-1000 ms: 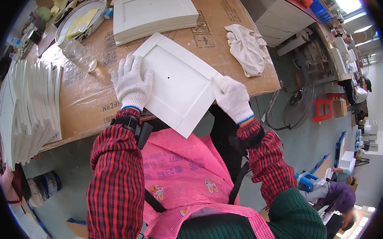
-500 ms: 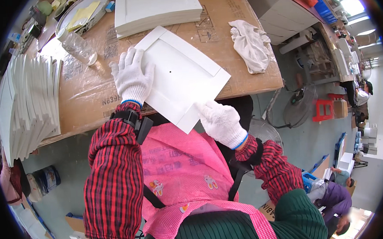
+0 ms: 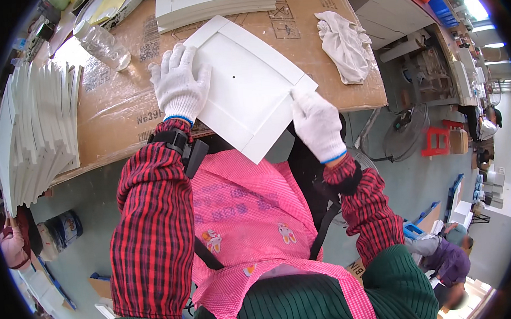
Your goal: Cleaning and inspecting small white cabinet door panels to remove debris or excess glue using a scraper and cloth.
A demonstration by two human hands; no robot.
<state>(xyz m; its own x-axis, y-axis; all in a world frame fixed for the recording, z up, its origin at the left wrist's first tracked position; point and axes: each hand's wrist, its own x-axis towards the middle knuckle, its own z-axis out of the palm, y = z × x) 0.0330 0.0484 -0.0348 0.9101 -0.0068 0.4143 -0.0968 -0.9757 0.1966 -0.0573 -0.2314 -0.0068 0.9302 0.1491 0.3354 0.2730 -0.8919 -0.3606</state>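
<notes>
A white framed panel (image 3: 245,82), with one small dark hole near its middle, lies turned at an angle on the cardboard-covered table. Its near corner juts past the table's front edge. My left hand (image 3: 182,85), in a white knit glove, rests with fingers spread over the panel's left edge. On the opposite side my gloved right hand (image 3: 317,121) is closed, its fingertips touching the panel near the right-hand corner. Whatever those fingers hold, if anything, is hidden.
A stack of white panels (image 3: 219,11) stands behind, and more panels (image 3: 37,125) lean upright at the left. A clear bottle (image 3: 102,46) and a crumpled white cloth (image 3: 345,48) lie on the cardboard-covered table (image 3: 112,132). A floor fan (image 3: 407,131) stands at the right.
My right hand has slid from the panel's near edge up and right toward its right corner, still closed. My left hand stays on the left edge. The whole view has shifted slightly.
</notes>
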